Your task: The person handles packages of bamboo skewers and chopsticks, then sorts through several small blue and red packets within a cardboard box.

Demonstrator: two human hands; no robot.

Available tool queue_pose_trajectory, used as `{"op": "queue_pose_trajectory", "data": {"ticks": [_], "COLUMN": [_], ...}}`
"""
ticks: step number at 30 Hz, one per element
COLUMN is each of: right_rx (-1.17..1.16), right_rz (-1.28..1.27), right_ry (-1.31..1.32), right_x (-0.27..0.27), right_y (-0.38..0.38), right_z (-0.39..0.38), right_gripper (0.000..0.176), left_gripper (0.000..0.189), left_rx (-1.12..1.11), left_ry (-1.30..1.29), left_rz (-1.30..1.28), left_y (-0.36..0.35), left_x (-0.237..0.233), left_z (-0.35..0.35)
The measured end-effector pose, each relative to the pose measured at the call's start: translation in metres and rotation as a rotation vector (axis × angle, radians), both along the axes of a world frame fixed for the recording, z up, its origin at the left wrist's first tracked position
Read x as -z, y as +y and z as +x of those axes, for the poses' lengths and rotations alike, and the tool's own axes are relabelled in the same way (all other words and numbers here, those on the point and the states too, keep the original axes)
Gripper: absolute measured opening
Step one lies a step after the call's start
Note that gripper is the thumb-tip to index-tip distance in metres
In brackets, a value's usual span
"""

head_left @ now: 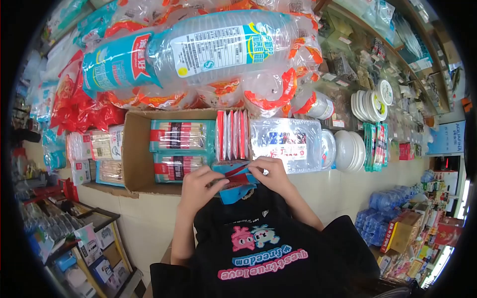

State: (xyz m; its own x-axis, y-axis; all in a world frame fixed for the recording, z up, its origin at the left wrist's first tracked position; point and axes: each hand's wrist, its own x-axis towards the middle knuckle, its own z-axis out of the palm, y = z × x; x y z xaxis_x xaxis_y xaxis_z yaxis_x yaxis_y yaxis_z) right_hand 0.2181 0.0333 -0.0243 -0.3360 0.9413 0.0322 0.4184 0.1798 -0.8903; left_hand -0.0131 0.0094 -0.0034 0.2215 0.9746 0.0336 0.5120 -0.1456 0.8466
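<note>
My left hand (201, 186) pinches the left side of a blue and red packet (235, 185), held close against my black shirt. The thumb and fingers of my right hand (268, 171) are closed on its upper right edge. The packet's flaps stand apart around a dark red inner part; what it contains I cannot make out. Just beyond my hands, a cardboard box (140, 187) holds blue packs of thin wooden sticks (179, 135). Slim red and white packs (231, 135) stand upright on its right side.
Large bags of plastic cups (208, 47) lie behind the box. To its right sit clear plastic containers (285, 144) and white round lids (349, 151). More stick packs (107, 149) lie at the left. Bundled blue water bottles (380, 211) stand on the floor at right.
</note>
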Motion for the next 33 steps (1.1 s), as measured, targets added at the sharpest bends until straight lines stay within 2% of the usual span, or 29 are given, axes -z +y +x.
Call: {"op": "queue_pose_trajectory", "data": {"ticks": [3,4,7,13,19,22,28,33], "right_rx": [0.023,0.013,-0.007,-0.016,-0.003,-0.010,-0.008,0.022], "right_rz": [0.030,0.049,0.090,0.092,0.009,-0.012,-0.023,-0.056], "right_ry": [0.032,0.037,0.056,0.076,0.076,0.082,0.089,0.079], "right_x": [0.002,0.003,0.006,0.007,0.007,0.006,0.006,0.008], "right_y": [-0.004,-0.004,-0.002,-0.001,0.001,0.002,0.003,0.003], "right_z": [0.000,0.000,0.001,-0.004,0.002,0.004,0.001,0.002], "right_gripper": [0.008,0.008,0.008,0.008,0.008,0.008,0.009,0.010], "left_gripper": [0.013,0.014,0.012,0.014,0.010,0.008,0.008,0.020], "left_rx": [0.006,-0.006,-0.059,-0.095,0.046,0.130,0.037,0.023], "left_ry": [0.025,0.030,0.175,0.139,0.093,0.115,0.248,0.126], "left_rz": [0.028,0.147,0.263,0.508,0.455,0.517,0.495,0.403], "left_y": [0.004,0.006,0.009,0.014,0.014,0.012,0.011,0.011], "left_x": [0.000,0.009,0.011,0.032,0.027,0.031,0.036,0.038], "left_z": [0.001,0.002,0.007,0.012,0.002,-0.001,0.004,-0.002]}}
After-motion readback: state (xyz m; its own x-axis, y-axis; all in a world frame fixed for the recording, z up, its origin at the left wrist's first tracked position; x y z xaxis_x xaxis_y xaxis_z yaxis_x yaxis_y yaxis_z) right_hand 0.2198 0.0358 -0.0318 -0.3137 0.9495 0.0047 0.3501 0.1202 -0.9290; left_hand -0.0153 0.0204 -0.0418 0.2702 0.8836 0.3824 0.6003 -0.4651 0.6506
